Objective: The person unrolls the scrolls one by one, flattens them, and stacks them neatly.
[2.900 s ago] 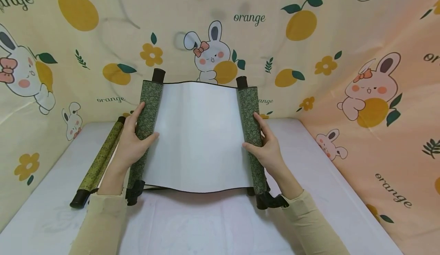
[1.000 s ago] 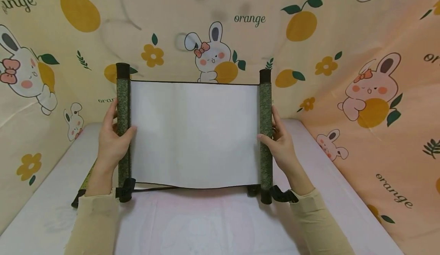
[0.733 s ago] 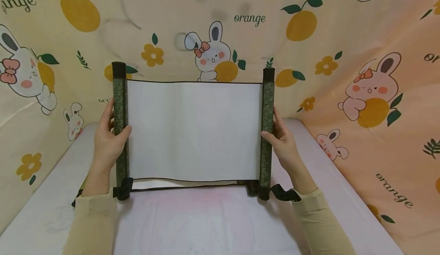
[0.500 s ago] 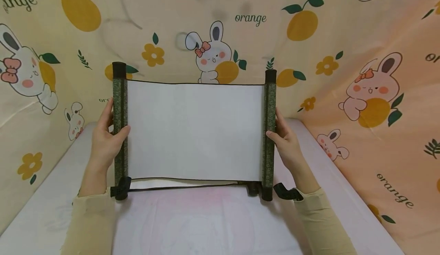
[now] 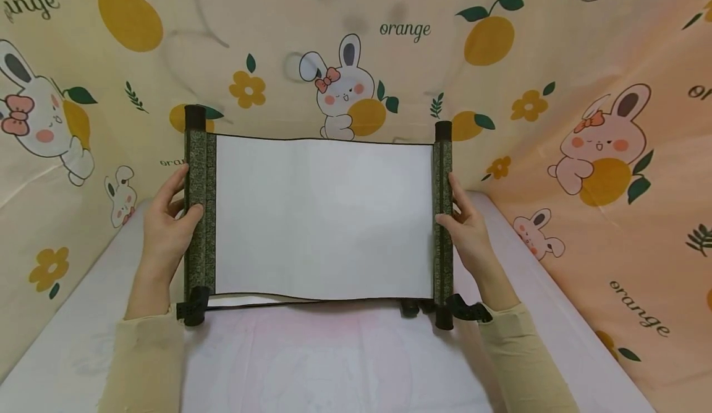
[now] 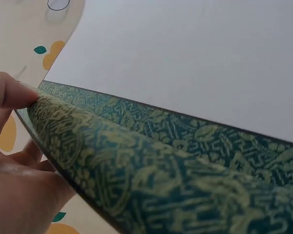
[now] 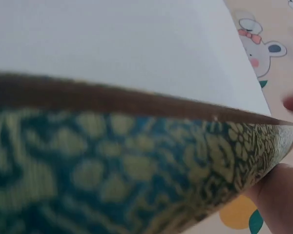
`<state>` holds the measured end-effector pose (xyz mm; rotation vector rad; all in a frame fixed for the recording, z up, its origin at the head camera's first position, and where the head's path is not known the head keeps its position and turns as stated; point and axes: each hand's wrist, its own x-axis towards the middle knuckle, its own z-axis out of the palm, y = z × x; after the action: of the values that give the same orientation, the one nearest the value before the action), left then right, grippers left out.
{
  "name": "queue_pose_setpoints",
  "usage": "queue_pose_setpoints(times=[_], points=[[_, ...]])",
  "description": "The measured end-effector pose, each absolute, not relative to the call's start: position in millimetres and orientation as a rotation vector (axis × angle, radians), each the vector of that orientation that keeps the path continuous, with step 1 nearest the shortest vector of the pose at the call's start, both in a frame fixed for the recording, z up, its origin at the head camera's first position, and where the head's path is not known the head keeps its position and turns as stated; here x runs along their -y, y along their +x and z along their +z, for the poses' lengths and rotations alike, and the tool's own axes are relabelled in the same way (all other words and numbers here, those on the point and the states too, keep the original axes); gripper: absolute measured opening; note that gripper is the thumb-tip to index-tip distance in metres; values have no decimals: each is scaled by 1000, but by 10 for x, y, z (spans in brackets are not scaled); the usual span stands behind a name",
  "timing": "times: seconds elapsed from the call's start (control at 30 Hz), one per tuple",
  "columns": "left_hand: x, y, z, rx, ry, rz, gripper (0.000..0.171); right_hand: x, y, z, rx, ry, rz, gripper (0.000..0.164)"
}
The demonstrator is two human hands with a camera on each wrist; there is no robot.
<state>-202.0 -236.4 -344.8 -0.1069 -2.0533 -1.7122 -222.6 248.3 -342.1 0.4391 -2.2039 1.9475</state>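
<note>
A blank white scroll (image 5: 325,215) stands spread between my hands, leaning up toward the backdrop. Green brocade with a pale pattern covers both ends, and black knobs cap the rollers. My left hand (image 5: 167,230) grips the left roller (image 5: 196,240), thumb in front and fingers behind. On the other side my right hand (image 5: 471,237) holds the right roller (image 5: 443,240) the same way. The left wrist view shows the left thumb pressing the curled brocade (image 6: 136,165) beside a flat green strip. In the right wrist view, brocade (image 7: 185,161) with a brown edge fills the front.
A white tabletop (image 5: 328,370) lies beneath. Behind the scroll's lower edge shows a dark-edged strip (image 5: 250,306) and a black knob (image 5: 409,308). Cream cloth (image 5: 356,5) printed with rabbits and oranges hangs at the back and sides. Black pieces (image 5: 469,308) sit near both cuffs.
My hands have moved apart, spreading the scroll wider. Most recently it has dipped slightly, and more green brocade shows at its left end. The yellow-green roll at the left is now hidden.
</note>
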Motion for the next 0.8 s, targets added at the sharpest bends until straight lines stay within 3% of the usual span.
queue_pose_setpoints(times=[0.17,0.47,0.6,0.8], points=[[2384,-2076,-3511,2096,-104,-1624,69,-2486,-2236,-3458,2228,395,1917,99],[2380,-2125,-3562,2167,-4,-1444,67,-2562,-2349,-3598,2152,426,1974,91],[2370,-2124,-3577,2196,-20,-1368,76,-2592,-2352,-3602,2111,507,2045,89],[2343,-2051,-3503,2124,20,-1492,76,-2646,-2353,-3556,2102,547,2086,87]])
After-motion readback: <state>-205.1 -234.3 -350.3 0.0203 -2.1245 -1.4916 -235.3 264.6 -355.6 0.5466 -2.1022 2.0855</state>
